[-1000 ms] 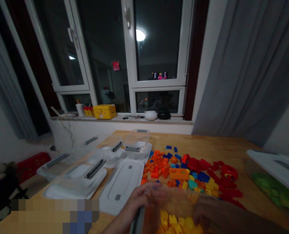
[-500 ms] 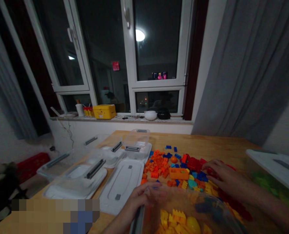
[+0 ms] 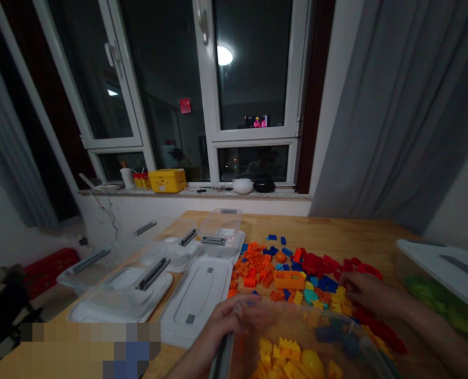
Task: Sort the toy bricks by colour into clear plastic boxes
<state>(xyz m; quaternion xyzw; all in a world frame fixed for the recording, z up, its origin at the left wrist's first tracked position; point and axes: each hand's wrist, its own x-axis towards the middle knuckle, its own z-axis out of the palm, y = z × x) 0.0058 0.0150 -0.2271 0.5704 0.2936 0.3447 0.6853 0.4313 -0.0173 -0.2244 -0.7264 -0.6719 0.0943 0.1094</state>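
Note:
Colourful building blocks lie spread over the wooden table, with orange blocks [image 3: 255, 263] in the middle and red blocks [image 3: 316, 265] farther right. My right hand [image 3: 360, 288] reaches over the right part of the pile, its fingers bent at yellow blocks [image 3: 340, 300]; whether it pinches one is hidden. My left hand [image 3: 237, 316] rests on the far left corner of a clear plastic box [image 3: 297, 321], fingers over its rim. Inside that box, near the front edge of the view, are yellow blocks [image 3: 289, 358].
A flat white lid [image 3: 196, 300] lies left of the box. Clear containers with grey clips [image 3: 139, 279] stand farther left and behind. On the right is a white-lidded box [image 3: 447, 263] with green blocks. A window sill [image 3: 210, 195] runs behind the table.
My right hand has moved from the red blocks toward me, to the yellow blocks, and its fingers have drawn together. My left hand stays on the box.

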